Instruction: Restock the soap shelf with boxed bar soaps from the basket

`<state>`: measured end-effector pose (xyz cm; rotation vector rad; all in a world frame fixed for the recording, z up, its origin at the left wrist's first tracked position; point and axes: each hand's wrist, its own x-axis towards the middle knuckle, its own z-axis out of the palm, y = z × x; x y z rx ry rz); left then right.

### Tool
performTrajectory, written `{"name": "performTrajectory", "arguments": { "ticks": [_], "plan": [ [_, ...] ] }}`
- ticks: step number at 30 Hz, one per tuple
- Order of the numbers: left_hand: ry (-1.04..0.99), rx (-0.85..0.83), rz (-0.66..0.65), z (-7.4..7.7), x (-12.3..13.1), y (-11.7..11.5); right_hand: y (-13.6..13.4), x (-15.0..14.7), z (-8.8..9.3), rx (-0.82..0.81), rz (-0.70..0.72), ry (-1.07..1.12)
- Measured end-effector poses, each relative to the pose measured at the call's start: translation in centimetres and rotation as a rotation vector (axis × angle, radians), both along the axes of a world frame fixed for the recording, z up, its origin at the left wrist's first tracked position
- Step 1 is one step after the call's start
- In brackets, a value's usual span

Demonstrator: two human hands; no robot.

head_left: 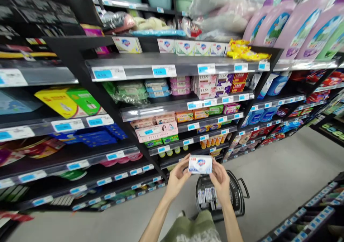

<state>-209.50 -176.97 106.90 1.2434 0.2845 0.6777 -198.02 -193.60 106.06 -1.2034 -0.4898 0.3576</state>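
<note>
Between my two hands is a white boxed bar of soap [200, 164] with a blue and red emblem, its printed face toward me. The fingers of my left hand [178, 174] grip its left end. On the right end, my right hand [220, 180] closes with thumb and fingers. Below them on the floor stands a black shopping basket [240, 199] holding several small white boxes [206, 194]. Ahead, the top shelf [161, 60] bears a row of similar soap boxes [185, 47] and a yellow soap box [127, 44] to their left.
Yellow packets [243, 50] lie at the top shelf's right end, near large purple detergent bottles [282, 20]. Lower shelves hold LUX soap boxes [206, 86] and a pink carton [156, 130]. Another shelf unit [303, 213] edges the grey floor [279, 163] at right.
</note>
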Motion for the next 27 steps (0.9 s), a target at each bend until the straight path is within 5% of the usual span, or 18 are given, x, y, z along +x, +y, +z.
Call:
{"name": "performTrajectory", "arguments": {
  "ticks": [9,19,27],
  "plan": [
    [-0.013,-0.077,0.087,-2.8,1.2,0.7,0.8,0.4,-1.4,-0.023,-0.103,-0.075],
    [-0.023,-0.063,0.072,-0.9,2.0,2.2,2.1,1.3,-2.6,0.071,-0.133,-0.102],
    [0.074,0.01,0.124,1.1,2.5,2.4,2.1,1.2,0.6,0.08,-0.147,-0.091]
  ]
}}
